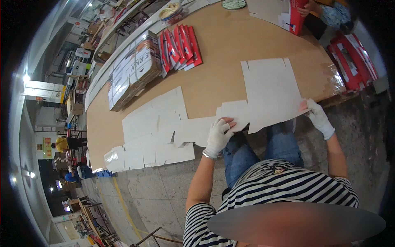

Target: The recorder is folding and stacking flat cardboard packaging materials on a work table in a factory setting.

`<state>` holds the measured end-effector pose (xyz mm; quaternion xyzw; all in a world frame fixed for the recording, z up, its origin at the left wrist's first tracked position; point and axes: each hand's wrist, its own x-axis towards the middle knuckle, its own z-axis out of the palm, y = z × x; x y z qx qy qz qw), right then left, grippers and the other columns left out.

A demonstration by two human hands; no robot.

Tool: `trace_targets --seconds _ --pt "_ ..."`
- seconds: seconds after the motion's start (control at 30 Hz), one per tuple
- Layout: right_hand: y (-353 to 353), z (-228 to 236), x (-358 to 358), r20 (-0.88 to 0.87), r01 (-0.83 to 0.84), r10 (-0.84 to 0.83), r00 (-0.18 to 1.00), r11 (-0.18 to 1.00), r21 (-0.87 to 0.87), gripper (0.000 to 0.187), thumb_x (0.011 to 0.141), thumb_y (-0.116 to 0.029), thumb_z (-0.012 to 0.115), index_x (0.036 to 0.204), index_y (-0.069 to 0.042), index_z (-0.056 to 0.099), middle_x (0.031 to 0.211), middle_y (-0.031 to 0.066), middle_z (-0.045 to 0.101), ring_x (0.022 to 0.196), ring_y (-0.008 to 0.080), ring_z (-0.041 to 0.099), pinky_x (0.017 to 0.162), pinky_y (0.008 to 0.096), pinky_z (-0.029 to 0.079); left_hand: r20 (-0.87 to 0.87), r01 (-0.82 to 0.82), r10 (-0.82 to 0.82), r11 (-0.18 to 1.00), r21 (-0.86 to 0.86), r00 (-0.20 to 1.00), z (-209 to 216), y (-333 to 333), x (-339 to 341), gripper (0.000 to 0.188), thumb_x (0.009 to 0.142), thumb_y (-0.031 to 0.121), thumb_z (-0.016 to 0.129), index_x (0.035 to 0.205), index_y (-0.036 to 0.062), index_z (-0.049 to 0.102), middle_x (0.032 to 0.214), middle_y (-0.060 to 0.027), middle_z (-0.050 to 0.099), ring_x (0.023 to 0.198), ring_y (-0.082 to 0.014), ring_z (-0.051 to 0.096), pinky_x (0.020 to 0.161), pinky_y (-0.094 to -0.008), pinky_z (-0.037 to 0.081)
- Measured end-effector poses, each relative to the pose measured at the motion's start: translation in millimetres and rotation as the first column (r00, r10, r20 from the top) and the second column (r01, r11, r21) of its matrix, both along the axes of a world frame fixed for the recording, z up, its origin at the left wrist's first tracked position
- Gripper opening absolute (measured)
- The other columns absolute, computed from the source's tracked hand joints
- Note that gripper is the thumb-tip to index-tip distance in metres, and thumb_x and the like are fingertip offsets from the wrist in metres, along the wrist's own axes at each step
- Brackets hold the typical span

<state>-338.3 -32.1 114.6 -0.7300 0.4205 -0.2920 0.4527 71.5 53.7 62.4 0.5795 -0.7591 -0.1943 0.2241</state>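
Note:
A flat, die-cut white cardboard sheet lies across the table's near edge in front of me. My left hand, in a white glove with bare fingertips, is closed on the sheet's near edge beside a notch. At the sheet's near right corner, my right hand, gloved the same way, pinches the edge between thumb and fingers. More flat white cardboard blanks lie overlapping to the left, partly under the sheet.
The brown tabletop carries a strapped bundle of cartons and several red-and-white folded boxes. Across the table, another person's hand holds a red box. Red packages are stacked beyond the right edge; a bowl stands far back.

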Motion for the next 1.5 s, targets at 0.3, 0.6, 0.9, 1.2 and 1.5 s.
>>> trace_targets --seconds 0.3,0.6,0.9,1.2,1.5 --pt "19.3 -57.3 -22.9 -0.347 0.044 -0.237 0.908 0.874 -0.484 0.055 0.068 -0.014 0.074 0.121 -0.009 0.059 0.107 0.0066 0.065 0.102 0.0271 0.057 0.092 0.0381 0.042 0.207 -0.312 0.354 0.927 -0.211 0.912 -28.6 -20.8 -62.3 0.051 0.074 0.02 0.072 0.123 0.0124 0.059 0.137 -0.0128 0.047 0.123 -0.0336 0.042 0.103 -0.0485 0.033" --pt "-8.4 -69.5 1.0 -0.504 0.45 -0.487 0.713 0.869 -0.205 0.081 0.072 -0.033 0.079 0.141 -0.011 0.043 0.094 0.0069 0.062 0.085 0.0228 0.061 0.071 0.0361 0.047 -0.078 -0.048 0.05 0.999 0.024 0.996 -24.3 -45.5 -99.7 0.024 0.077 0.018 0.068 0.096 0.0048 0.065 0.127 -0.0101 0.056 0.122 -0.0308 0.046 0.106 -0.0474 0.03" --pt "25.1 -112.3 17.4 0.129 0.768 -0.763 0.634 0.64 0.013 0.067 0.082 -0.023 0.074 0.138 -0.005 0.042 0.1 0.0042 0.06 0.093 0.0146 0.058 0.077 0.0295 0.048 0.448 -0.014 0.048 0.997 -0.079 0.893 -43.1 -53.6 -132.5 0.073 0.082 0.032 0.064 0.145 0.0073 0.035 0.154 -0.0135 0.026 0.144 -0.0352 0.018 0.114 -0.0587 0.009" --pt "58.7 -109.4 105.6 0.258 0.435 -0.748 0.612 0.591 0.68 0.019 0.089 -0.015 0.064 0.1 -0.001 0.067 0.089 0.0023 0.066 0.08 0.0087 0.061 0.07 0.0246 0.048 0.329 0.223 -0.197 0.974 -0.041 0.923 -35.0 -43.1 -169.0 0.089 0.077 0.044 0.065 0.146 0.0003 0.029 0.156 -0.0169 0.02 0.145 -0.0339 0.014 0.114 -0.0597 0.006" --pt "2.5 -103.2 63.6 -0.256 0.051 -0.398 0.881 0.617 -0.785 0.05 0.077 -0.002 0.059 0.127 0.003 0.053 0.126 0.0202 0.056 0.118 0.0378 0.054 0.095 0.0428 0.045 0.317 0.165 -0.166 0.986 0.03 0.934 -20.7 -38.6 -142.6 0.09 0.078 0.054 0.063 0.145 0.0025 0.032 0.15 -0.0154 0.032 0.141 -0.0348 0.024 0.114 -0.0591 0.011"
